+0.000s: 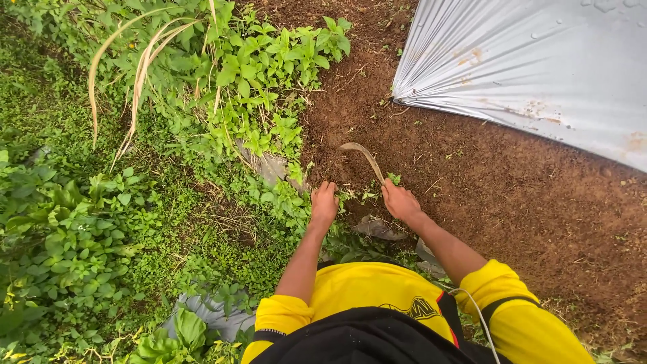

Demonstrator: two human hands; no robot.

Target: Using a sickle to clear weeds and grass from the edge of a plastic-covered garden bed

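Brown soil (472, 175) at centre frame: right hand (399, 201), fingers closed on the curved sickle (360, 156), should cut shallow (blade away) while left hand (324, 203) grips the weeds (350, 195).

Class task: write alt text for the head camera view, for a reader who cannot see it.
Seen from above, a person in yellow sleeves holds a curved sickle in the right hand while the left hand grips small weeds at the edge of brown soil. Silver plastic sheeting lies beyond.
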